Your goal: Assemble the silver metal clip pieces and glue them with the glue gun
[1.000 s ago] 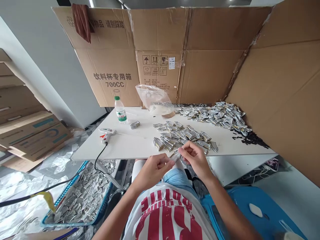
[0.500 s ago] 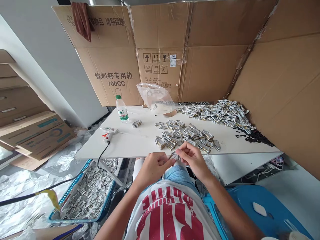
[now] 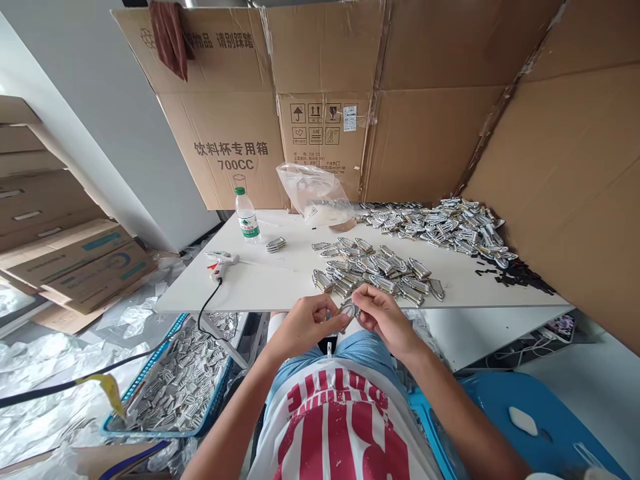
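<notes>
Close over my lap, just at the table's front edge, my left hand (image 3: 311, 323) is closed with thumb and fingers on a small silver-and-white arched metal piece (image 3: 349, 309). From the other side, my right hand (image 3: 384, 319) pinches the end of the same piece. Fingers hide parts of it, so its exact kind is unclear. Right behind my hands lies a loose pile of similar arched pieces (image 3: 383, 265), with gold-coloured strips showing on some. A short neat stack of such pieces (image 3: 276, 245) sits further left.
On the table's (image 3: 280, 293) left are a glue gun (image 3: 220, 268) and a water bottle (image 3: 247, 217). A clear plastic bag (image 3: 320, 193), a larger heap of pieces (image 3: 450, 227) and black bits (image 3: 520, 277) lie behind. Cardboard (image 3: 320, 60) walls the back. A blue basket (image 3: 111, 421) stands lower left.
The view has shifted slightly. Both hands stay on the piece, which now shows a little more between my fingers.
</notes>
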{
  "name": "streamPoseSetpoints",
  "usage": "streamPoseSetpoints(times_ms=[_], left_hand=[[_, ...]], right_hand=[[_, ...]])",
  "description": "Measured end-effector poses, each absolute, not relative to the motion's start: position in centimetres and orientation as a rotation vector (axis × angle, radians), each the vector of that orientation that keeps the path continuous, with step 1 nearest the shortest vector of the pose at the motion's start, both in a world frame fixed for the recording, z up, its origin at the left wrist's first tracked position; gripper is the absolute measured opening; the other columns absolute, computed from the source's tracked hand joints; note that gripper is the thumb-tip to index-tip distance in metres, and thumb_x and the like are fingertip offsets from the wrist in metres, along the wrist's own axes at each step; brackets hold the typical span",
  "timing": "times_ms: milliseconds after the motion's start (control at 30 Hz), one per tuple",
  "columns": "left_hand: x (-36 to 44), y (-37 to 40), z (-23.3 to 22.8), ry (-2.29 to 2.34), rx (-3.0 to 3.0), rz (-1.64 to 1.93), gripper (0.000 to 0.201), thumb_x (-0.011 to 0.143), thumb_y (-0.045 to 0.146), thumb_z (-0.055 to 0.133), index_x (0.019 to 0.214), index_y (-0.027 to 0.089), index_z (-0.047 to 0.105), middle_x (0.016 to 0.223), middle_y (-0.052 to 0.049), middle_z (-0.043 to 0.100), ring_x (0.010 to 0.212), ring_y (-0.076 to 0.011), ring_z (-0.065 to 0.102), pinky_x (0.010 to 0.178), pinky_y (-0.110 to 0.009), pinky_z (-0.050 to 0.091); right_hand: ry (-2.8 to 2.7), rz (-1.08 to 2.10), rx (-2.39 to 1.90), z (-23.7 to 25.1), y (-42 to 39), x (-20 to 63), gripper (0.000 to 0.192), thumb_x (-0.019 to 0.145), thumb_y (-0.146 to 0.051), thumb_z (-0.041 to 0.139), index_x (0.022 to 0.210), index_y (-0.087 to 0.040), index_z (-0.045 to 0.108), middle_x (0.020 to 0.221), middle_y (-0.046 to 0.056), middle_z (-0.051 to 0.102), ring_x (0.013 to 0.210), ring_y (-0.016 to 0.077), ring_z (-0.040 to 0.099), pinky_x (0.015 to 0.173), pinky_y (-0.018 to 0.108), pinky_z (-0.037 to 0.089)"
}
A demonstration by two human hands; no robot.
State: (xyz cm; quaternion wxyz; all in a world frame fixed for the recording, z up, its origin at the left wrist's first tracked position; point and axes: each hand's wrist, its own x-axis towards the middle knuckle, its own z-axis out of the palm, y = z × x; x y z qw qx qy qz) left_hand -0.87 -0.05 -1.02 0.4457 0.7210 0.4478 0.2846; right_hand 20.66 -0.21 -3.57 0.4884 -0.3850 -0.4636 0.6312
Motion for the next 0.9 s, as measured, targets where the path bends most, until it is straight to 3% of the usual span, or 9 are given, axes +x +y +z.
streamPoseSetpoints(times_ms=[133, 467, 667, 900], left_hand=[[-1.0, 0.5, -1.5, 1.017, 1.7, 0.676, 0.046, 0.094, 0.061, 0.073, 0.08, 0.022, 0.054, 0.061, 0.01, 0.024, 0.06, -0.0116, 0.02, 0.058, -0.029, 0.018], [-2.0, 1.6, -1.6, 0.908, 1.726, 0.599, 0.05, 0.096, 0.06, 0.072, 0.072, 0.02, 0.054, 0.066, 0.006, 0.03, 0.063, -0.0119, 0.023, 0.059, -0.03, 0.021], [-3.8, 2.2, -1.0, 1.061, 1.738, 0.7, 0.049, 0.099, 0.063, 0.068, 0.078, 0.019, 0.061, 0.067, 0.005, 0.031, 0.065, -0.0131, 0.026, 0.06, -0.031, 0.019], [-6.8, 3.6, -1.2, 1.471, 1.753, 0.874, 0.05, 0.098, 0.068, 0.062, 0.081, 0.021, 0.064, 0.066, 0.005, 0.034, 0.06, -0.0136, 0.03, 0.057, -0.03, 0.023]], right_hand=[[-1.075, 1.575, -0.93, -4.3, 0.2, 20.2, 0.054, 0.081, -0.066, 0.091, 0.083, -0.022, 0.06, 0.058, -0.008, 0.051, 0.051, 0.0079, 0.037, 0.05, 0.024, 0.024], [-1.108, 1.668, -0.891, -4.1, 0.1, 20.3, 0.051, 0.083, -0.064, 0.09, 0.085, -0.022, 0.061, 0.062, -0.005, 0.059, 0.053, 0.0097, 0.045, 0.052, 0.025, 0.03], [-1.162, 1.663, -0.853, -4.0, 0.4, 21.2, 0.045, 0.09, -0.063, 0.085, 0.099, -0.02, 0.073, 0.074, -0.002, 0.065, 0.059, 0.0107, 0.051, 0.055, 0.025, 0.036], [-1.211, 1.534, -0.907, -3.5, 0.9, 22.9, 0.044, 0.092, -0.064, 0.082, 0.096, -0.021, 0.076, 0.077, 0.0, 0.065, 0.062, 0.0122, 0.052, 0.058, 0.027, 0.04]])
